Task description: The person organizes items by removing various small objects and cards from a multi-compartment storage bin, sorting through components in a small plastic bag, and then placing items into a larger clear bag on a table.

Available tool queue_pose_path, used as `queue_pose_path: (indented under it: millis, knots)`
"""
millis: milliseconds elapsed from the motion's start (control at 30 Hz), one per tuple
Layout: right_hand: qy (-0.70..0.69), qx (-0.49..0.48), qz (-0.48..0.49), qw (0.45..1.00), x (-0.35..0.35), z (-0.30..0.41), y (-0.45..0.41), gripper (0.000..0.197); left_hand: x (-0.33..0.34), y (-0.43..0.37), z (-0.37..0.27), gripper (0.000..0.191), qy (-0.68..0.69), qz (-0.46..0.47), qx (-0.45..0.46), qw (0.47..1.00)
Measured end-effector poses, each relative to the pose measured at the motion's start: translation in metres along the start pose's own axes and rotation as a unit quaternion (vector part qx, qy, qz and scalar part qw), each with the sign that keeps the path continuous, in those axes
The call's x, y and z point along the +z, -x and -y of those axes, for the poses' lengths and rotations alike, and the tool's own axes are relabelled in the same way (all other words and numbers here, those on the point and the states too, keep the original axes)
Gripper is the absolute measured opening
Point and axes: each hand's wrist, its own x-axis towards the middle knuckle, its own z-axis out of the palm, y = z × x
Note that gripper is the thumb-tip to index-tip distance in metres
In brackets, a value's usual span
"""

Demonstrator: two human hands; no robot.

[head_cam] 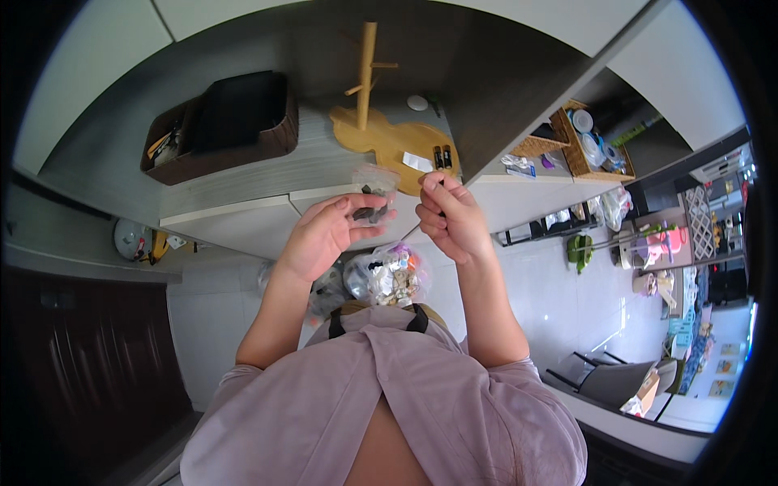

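Observation:
My left hand holds a small clear plastic bag with dark pieces inside, between thumb and fingers. To its right my right hand is raised with curled fingers; a bit of something dark shows at the fingers, too small to name. Just beyond the hands lies a yellow wooden tray with a peg stand at its left part. Two dark batteries and a small white piece rest on the tray near my right hand.
A brown storage box stands on the shelf at the left. A white round object lies behind the tray. Wicker baskets fill a compartment at the right. Below the hands, a plastic bag of mixed items is on the floor.

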Motion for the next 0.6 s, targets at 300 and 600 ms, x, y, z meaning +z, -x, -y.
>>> queue_pose_path:
  millis: [300, 600]
  knots:
    - [0.276, -0.053, -0.109, 0.953, 0.000, -0.014, 0.035, 0.014, 0.019, -0.002, 0.013, 0.042, -0.136, 0.096, -0.089, 0.982]
    - [0.385, -0.105, -0.121, 0.909, -0.014, -0.011, 0.056, 0.012, 0.023, -0.001, 0.031, 0.036, -0.038, 0.089, -0.158, 0.983]
